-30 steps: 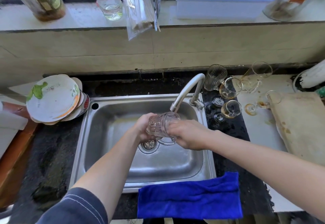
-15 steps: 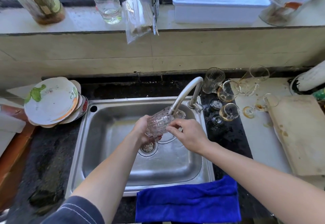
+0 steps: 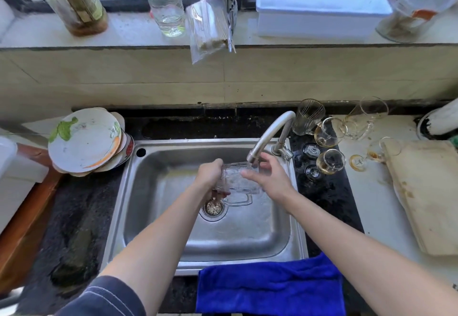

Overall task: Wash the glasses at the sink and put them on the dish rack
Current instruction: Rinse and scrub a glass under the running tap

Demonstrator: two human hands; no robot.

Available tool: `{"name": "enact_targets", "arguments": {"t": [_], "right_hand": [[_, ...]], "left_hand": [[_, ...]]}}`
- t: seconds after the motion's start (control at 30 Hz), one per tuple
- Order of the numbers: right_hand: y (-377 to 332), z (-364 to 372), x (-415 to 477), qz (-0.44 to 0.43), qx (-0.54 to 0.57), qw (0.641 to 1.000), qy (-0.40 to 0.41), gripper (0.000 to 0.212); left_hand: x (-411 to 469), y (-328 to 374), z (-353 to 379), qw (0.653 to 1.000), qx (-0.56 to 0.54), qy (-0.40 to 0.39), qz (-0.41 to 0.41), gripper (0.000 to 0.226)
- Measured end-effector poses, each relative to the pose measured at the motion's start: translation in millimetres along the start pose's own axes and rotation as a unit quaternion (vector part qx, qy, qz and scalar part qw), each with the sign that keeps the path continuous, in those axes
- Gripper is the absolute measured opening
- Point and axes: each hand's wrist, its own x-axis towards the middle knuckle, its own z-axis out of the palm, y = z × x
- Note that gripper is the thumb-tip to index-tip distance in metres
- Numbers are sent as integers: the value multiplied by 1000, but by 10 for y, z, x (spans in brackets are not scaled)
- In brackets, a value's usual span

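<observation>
A clear patterned glass mug (image 3: 239,179) lies on its side over the steel sink (image 3: 173,216), under the spout of the tap (image 3: 270,132). Its handle hangs downward. My left hand (image 3: 210,175) grips the mug's base end. My right hand (image 3: 271,175) is at the mug's mouth, with its fingers across the rim. Several dirty glasses (image 3: 329,132) stand and lie on the counter to the right of the tap, among them a ribbed tumbler (image 3: 307,117) and a tipped stem glass (image 3: 366,154).
Stacked plates (image 3: 86,139) sit left of the sink. A blue cloth (image 3: 270,286) hangs over the front edge. A wooden cutting board (image 3: 428,191) lies at the right. Bottles, a jar and a white box (image 3: 319,8) line the windowsill.
The mug has turned from tilted to lying sideways under the spout. My right hand moved from the mug's side to its mouth. My left hand kept its hold.
</observation>
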Motion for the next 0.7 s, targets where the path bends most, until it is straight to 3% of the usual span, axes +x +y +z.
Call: {"name": "enact_targets", "arguments": {"t": [0.1,0.2,0.3,0.43,0.57,0.7], "right_hand": [[-73,-25,-4,72,108,986,-101,47],[-109,-44,-2,92,193,976,-40,22],[-65,25,-4,115,275,954,13,27],[38,60,-65,81,158,984,11,56],[62,-53,-114,28,3,997,-75,75],[-46,-11,-12,22,-60,995,-80,73]], "left_hand": [[-8,107,-34,997,24,-74,-9,28],[-21,85,-57,988,-93,-120,-13,30],[-126,-58,72,968,-227,-107,-15,19],[-48,-192,145,971,-233,-63,-5,24],[-10,-100,74,981,-173,-88,11,29],[23,7,87,986,-143,-79,13,29]]}}
